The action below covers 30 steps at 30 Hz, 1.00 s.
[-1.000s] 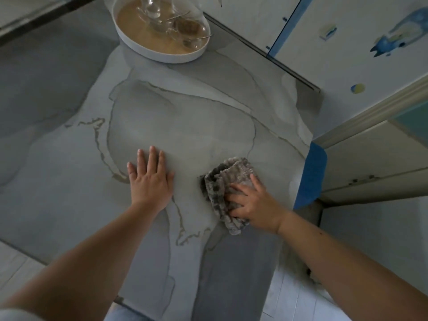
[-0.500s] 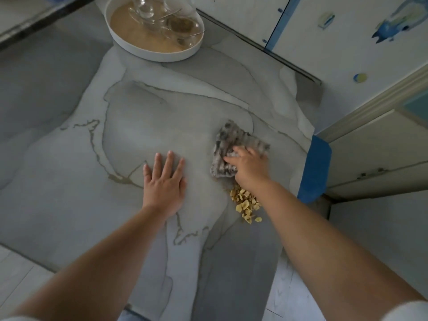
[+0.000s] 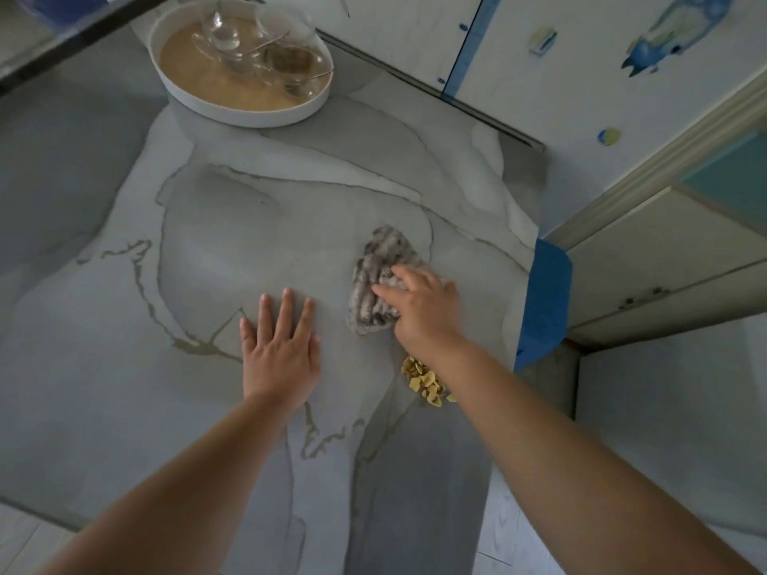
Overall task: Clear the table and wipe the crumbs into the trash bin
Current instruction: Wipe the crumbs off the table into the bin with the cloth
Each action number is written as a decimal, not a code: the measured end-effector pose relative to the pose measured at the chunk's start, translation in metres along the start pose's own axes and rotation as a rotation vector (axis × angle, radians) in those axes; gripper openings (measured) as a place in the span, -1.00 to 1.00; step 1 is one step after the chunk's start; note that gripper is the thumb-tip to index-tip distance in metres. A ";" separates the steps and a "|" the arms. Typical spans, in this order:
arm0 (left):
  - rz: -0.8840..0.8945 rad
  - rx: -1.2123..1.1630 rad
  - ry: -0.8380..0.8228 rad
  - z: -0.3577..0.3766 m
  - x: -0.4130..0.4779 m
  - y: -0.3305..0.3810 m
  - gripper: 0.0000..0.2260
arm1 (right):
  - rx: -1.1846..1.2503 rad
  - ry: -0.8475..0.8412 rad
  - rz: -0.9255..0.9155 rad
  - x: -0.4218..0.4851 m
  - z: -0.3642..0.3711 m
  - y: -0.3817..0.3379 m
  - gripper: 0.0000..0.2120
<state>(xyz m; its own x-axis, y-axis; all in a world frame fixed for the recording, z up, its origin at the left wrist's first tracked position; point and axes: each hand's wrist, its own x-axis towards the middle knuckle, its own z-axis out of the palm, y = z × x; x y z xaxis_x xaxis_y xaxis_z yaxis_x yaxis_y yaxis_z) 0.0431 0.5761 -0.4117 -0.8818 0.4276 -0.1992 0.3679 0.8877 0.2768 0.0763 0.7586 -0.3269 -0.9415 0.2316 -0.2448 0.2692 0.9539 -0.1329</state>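
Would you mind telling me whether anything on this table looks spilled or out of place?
Yes: a small heap of yellow crumbs lies loose on the table, just under the right forearm and behind the cloth that the right hand presses down.
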 end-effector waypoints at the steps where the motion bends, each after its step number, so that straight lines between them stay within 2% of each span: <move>1: 0.006 0.006 0.006 -0.001 0.002 0.001 -0.38 | -0.013 -0.011 -0.024 0.007 0.001 -0.009 -0.44; 6: -0.011 -0.006 -0.004 0.000 0.004 0.000 -0.52 | -0.137 -0.202 -0.107 0.002 0.018 -0.021 -0.55; 10: -0.008 -0.009 -0.021 0.000 0.004 0.002 -0.52 | -0.138 -0.180 -0.081 -0.031 0.025 0.006 -0.55; 17: 0.025 -0.003 -0.088 -0.004 0.001 0.007 -0.53 | -0.162 -0.249 -0.077 -0.049 0.027 0.017 -0.42; 19: 0.019 -0.023 -0.119 -0.005 -0.002 0.009 -0.53 | -0.076 -0.192 -0.056 -0.057 0.024 0.019 -0.37; 21: 0.030 -0.042 -0.149 -0.008 -0.005 0.013 -0.54 | 0.086 -0.064 -0.007 -0.068 0.021 0.021 -0.34; 25: 0.059 -0.129 -0.117 -0.025 -0.014 0.037 -0.55 | 0.444 0.255 0.156 -0.084 0.015 0.022 -0.49; 27: 0.100 -0.201 -0.046 -0.038 -0.018 0.056 -0.56 | 0.637 0.315 0.267 -0.090 0.006 0.023 -0.59; 30: 0.164 -0.281 0.057 -0.054 -0.027 0.087 -0.54 | 0.900 0.296 0.394 -0.102 -0.008 0.033 -0.65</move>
<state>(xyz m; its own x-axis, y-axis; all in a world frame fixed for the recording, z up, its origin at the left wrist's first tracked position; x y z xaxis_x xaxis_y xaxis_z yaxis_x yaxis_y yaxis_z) 0.0832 0.6329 -0.3312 -0.8358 0.5432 -0.0796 0.4174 0.7229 0.5507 0.1794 0.7681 -0.2988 -0.7326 0.6516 -0.1968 0.5078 0.3306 -0.7955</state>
